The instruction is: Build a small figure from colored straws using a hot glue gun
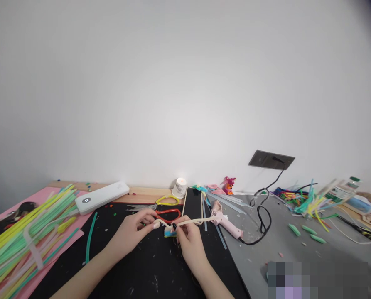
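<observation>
My left hand pinches the curled end of a cream pipe cleaner between thumb and fingertips. My right hand is closed on the same strip, whose loose length runs out to the right towards a pink glue gun. A small dark round spot shows at the right fingertips; I cannot tell what it is. Just below the fingers is a small blue and yellow piece, partly hidden by the right hand. Red-handled scissors and a yellow-handled pair lie right behind my hands on the black mat.
At left, bundled pipe cleaners lie on pink sheets beside a white device. A paper cup and a phone stand behind. The glue gun's black cord loops to a wall socket. Green pieces lie right.
</observation>
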`<state>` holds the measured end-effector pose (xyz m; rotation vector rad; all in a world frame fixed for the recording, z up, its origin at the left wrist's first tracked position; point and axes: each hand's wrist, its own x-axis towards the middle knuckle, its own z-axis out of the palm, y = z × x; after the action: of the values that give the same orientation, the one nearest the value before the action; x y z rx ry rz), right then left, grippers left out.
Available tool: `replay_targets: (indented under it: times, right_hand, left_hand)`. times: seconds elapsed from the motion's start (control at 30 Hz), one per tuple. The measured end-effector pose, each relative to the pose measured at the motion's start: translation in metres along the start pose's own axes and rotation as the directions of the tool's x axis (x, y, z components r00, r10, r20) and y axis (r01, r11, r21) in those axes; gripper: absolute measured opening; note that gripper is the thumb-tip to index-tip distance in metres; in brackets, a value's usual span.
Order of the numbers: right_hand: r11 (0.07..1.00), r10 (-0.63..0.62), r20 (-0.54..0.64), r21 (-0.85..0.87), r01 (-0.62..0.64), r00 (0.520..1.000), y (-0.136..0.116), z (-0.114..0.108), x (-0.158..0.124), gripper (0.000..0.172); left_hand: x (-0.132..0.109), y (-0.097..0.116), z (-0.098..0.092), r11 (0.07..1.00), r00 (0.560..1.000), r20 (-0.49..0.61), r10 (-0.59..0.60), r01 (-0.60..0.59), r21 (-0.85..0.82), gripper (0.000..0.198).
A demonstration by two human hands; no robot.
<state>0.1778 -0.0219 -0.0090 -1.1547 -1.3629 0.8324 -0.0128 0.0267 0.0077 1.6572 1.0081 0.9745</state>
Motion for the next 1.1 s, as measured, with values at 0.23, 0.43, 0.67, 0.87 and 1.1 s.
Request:
replay_targets:
  times: [0.23,0.43,0.67,0.87,1.1]
  right_hand:
    - [0.999,-0.001,0.021,-0.034,0.002,1.000,0.004,-0.002,-0.001,0.009]
    - [0.996,0.031,0.004,-0.083,-0.031,1.000,0.004,-0.003,0.000,0.009]
    - [0.990,0.059,0.029,-0.128,-0.055,0.998,0.001,-0.002,0.000,0.012]
    - [0.990,0.044,0.063,-0.134,-0.035,0.997,0.001,0.000,-0.001,0.014]
    - [0.991,0.062,0.078,-0.121,-0.052,0.995,0.006,0.001,-0.001,0.014]
  left_hand:
    - [0.001,-0.006,0.001,0.997,0.998,0.067,-0.014,0.020,-0.080,0.011]
    - [0.004,-0.015,0.002,0.973,0.993,0.069,-0.093,0.105,-0.204,0.018]
    - [0.004,-0.009,0.004,0.930,0.986,0.039,-0.161,0.165,-0.329,0.024]
    - [0.003,-0.006,0.005,0.923,0.984,0.021,-0.177,0.173,-0.344,0.024]
    - [0.002,-0.007,0.006,0.930,0.983,0.023,-0.180,0.178,-0.322,0.022]
